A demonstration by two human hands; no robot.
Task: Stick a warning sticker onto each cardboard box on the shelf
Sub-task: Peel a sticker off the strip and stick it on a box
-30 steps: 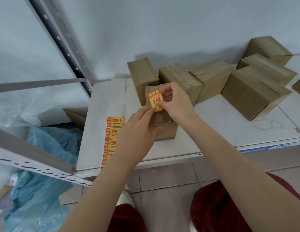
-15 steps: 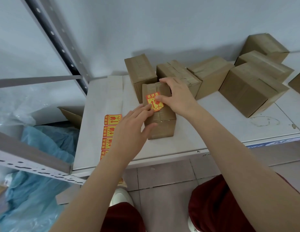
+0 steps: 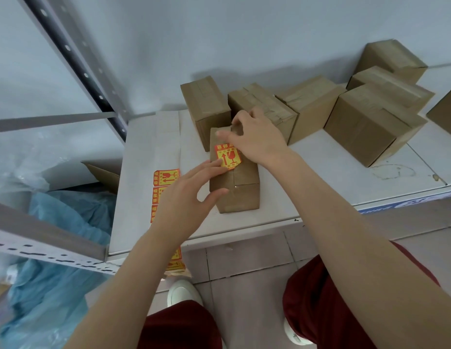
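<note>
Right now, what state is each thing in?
Front box, taped shut, sticker on top.
Warning sticker, flat on the box.
Sticker strip, lying on shelf, stickers remaining.
Rear boxes, taped shut, no stickers visible.
Left hand, fingers straight, pressing sticker.
Right hand, resting on box's far end.

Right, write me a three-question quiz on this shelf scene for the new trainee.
1. True or false: the warning sticker lies on the top face of the front box.
2. Where is the strip of spare stickers? A) on the shelf, left of the front box; B) on top of a back box; C) on the wall.
3. How many boxes in view show a sticker on a visible face?

Key: 1 true; 2 A; 3 one.
</note>
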